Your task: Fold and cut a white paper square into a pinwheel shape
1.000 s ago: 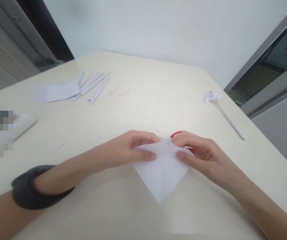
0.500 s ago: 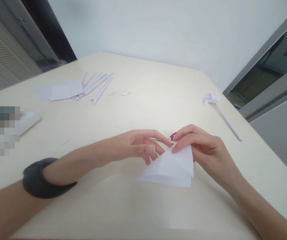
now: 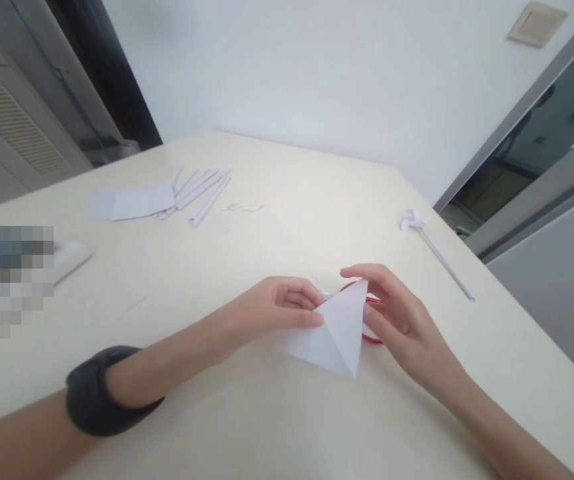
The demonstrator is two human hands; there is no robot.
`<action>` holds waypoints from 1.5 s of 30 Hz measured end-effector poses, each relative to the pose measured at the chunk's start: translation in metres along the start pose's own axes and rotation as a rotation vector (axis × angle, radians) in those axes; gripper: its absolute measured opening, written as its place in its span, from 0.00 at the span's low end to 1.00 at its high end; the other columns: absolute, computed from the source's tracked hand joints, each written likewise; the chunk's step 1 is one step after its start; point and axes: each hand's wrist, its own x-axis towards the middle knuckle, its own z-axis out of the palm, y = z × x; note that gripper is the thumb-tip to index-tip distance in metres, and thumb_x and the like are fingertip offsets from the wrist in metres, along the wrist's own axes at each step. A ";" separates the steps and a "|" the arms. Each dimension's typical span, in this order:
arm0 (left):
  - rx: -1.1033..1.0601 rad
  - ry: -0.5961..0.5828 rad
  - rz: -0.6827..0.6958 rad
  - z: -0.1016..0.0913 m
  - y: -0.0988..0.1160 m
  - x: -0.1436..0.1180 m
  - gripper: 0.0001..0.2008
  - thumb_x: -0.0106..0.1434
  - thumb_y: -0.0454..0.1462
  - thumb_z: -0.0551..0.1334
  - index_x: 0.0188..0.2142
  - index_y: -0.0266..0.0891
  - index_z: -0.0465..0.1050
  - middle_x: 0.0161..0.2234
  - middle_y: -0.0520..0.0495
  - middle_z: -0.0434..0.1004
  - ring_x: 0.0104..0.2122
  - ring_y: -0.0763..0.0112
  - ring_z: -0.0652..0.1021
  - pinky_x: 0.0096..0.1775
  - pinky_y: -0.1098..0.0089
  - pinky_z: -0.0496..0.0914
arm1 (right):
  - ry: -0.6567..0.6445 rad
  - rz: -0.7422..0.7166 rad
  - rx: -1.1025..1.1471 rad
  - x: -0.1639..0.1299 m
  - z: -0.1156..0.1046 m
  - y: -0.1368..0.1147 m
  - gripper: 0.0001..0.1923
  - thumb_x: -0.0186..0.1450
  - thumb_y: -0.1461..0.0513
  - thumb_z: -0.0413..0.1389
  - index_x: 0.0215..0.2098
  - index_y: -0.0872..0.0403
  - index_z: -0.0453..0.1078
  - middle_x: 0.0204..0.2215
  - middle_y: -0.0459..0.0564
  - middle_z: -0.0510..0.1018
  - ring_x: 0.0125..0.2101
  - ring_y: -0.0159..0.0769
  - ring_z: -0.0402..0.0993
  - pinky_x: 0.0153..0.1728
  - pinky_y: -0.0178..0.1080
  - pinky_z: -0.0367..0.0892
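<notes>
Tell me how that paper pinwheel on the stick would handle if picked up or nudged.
The pinwheel looks like thin folded paper, so probably very light and easy to crush. Its stick seems to be a slim rolled tube lying flat on the table; a sideways nudge would likely roll it.

A red-handled thing [image 3: 373, 320] lies mostly hidden behind the folded white paper [image 3: 335, 331] and the right hand [image 3: 397, 321]; only thin red curves show, too little to name it. The left hand [image 3: 273, 311] tucks its fingertips behind the paper's edge. At the left edge a blurred patch [image 3: 7, 280] covers whatever sits beside a white object [image 3: 71, 256]. The small scraps [image 3: 245, 207] farther back are too small to tell.
</notes>
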 end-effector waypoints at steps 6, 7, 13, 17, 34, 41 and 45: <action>-0.052 0.120 0.018 -0.005 0.004 -0.001 0.07 0.53 0.38 0.65 0.31 0.39 0.70 0.30 0.50 0.75 0.28 0.71 0.73 0.30 0.73 0.62 | 0.021 0.158 0.177 0.003 0.001 0.008 0.15 0.67 0.58 0.48 0.52 0.48 0.55 0.41 0.48 0.68 0.30 0.30 0.68 0.31 0.36 0.67; -0.065 0.125 0.022 -0.005 0.005 -0.002 0.07 0.54 0.38 0.64 0.31 0.39 0.69 0.29 0.51 0.75 0.27 0.72 0.73 0.29 0.73 0.62 | 0.004 0.160 0.188 0.003 0.002 0.009 0.15 0.67 0.57 0.49 0.51 0.48 0.56 0.42 0.49 0.67 0.31 0.30 0.68 0.32 0.36 0.66; -0.147 0.197 0.074 0.002 0.009 -0.007 0.06 0.55 0.37 0.63 0.29 0.38 0.66 0.28 0.53 0.72 0.26 0.74 0.72 0.29 0.74 0.62 | -0.194 0.210 0.104 0.004 0.003 0.011 0.06 0.65 0.58 0.52 0.35 0.54 0.65 0.30 0.47 0.71 0.31 0.34 0.70 0.32 0.36 0.65; -0.132 0.158 0.127 0.002 0.009 -0.005 0.06 0.55 0.35 0.63 0.28 0.38 0.66 0.27 0.54 0.73 0.27 0.75 0.72 0.30 0.74 0.63 | -0.201 0.220 0.083 0.004 0.004 0.010 0.07 0.63 0.60 0.54 0.28 0.55 0.65 0.29 0.47 0.71 0.29 0.33 0.68 0.30 0.36 0.64; 0.199 -0.015 0.228 0.005 0.011 -0.009 0.04 0.56 0.36 0.63 0.30 0.38 0.70 0.32 0.49 0.75 0.35 0.68 0.75 0.38 0.68 0.68 | -0.217 0.301 0.334 -0.001 0.005 0.006 0.03 0.63 0.63 0.55 0.36 0.53 0.67 0.32 0.44 0.68 0.33 0.32 0.67 0.32 0.34 0.62; 0.233 0.007 0.332 0.007 0.004 -0.008 0.05 0.56 0.38 0.64 0.28 0.38 0.72 0.31 0.50 0.74 0.32 0.70 0.73 0.37 0.68 0.69 | -0.265 0.298 0.512 0.001 0.001 0.005 0.05 0.62 0.61 0.58 0.33 0.55 0.68 0.29 0.43 0.69 0.30 0.28 0.67 0.31 0.31 0.61; 0.264 0.018 0.425 0.008 0.001 -0.009 0.03 0.56 0.36 0.64 0.28 0.39 0.72 0.32 0.50 0.75 0.35 0.69 0.74 0.39 0.69 0.68 | -0.323 0.292 0.551 0.000 0.001 0.006 0.05 0.62 0.60 0.57 0.35 0.54 0.71 0.32 0.45 0.73 0.34 0.31 0.69 0.35 0.33 0.63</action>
